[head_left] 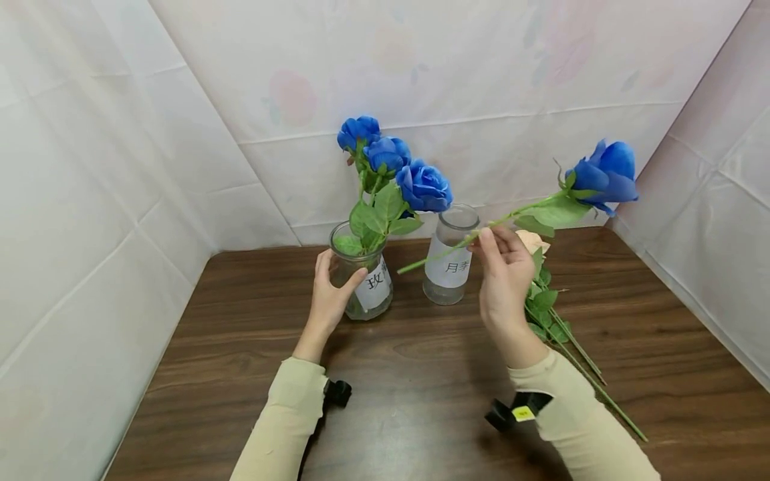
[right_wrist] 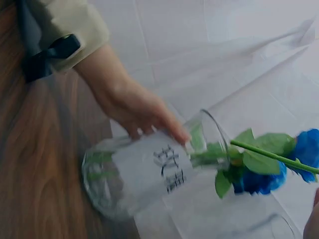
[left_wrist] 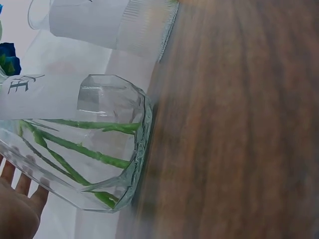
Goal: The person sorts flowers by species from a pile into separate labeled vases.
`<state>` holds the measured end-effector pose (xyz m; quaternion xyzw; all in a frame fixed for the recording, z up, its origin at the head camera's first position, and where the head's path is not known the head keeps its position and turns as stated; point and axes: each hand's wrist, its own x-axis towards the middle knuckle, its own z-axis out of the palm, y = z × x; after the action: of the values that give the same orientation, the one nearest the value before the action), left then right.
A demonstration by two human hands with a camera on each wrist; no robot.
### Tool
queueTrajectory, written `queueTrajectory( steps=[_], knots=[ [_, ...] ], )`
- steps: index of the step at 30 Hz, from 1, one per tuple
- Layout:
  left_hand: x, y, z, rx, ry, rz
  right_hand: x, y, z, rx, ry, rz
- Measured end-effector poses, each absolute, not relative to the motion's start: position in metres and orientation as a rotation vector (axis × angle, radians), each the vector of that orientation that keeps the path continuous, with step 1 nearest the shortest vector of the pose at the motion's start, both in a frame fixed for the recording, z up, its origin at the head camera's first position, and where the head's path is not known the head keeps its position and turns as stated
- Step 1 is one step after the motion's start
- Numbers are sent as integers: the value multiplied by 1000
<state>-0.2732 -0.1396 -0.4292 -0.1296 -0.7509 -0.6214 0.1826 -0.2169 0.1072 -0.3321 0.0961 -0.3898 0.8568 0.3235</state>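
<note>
My left hand (head_left: 327, 297) grips a faceted glass vase (head_left: 374, 308) from its left side, thumb across the front near a white paper label. Several blue roses (head_left: 388, 153) with green leaves stand in that vase. Their stems (left_wrist: 82, 147) show through the glass in the left wrist view. My right hand (head_left: 507, 287) pinches the green stem of another blue rose (head_left: 604, 177) between thumb and fingers. This rose is held slantwise in the air, bloom to the upper right; its cut end points down left toward the labelled vase, apart from it.
A second glass vase (head_left: 445, 294), also labelled, stands just right of the first, behind the held stem. Right of my right hand, a pale peach flower (head_left: 533, 242) and long leafy stems (head_left: 577, 347) lie on the brown wooden table (head_left: 385, 401). White cloth (head_left: 457, 73) encloses the back and sides.
</note>
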Motion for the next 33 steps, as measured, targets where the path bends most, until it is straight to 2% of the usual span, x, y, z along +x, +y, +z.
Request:
queueTrajectory(
  steps=[3, 10, 17, 22, 33],
  knots=[
    [-273, -140, -428, -369, -2131, -1775, -228, 89, -328, 240, -984, 2188],
    [-251, -135, -398, -358, -2162, -1787, -246, 51, -339, 277, -1106, 2072],
    [-274, -140, -428, -352, -2150, -1795, -254, 21, -360, 189, -1332, 2106],
    [-276, -140, -430, -367, -2142, -1789, -258, 10, -366, 102, -1420, 2090],
    [-276, -140, -430, -365, -2151, -1788, -261, 2, -376, 165, -1552, 2020]
  ],
)
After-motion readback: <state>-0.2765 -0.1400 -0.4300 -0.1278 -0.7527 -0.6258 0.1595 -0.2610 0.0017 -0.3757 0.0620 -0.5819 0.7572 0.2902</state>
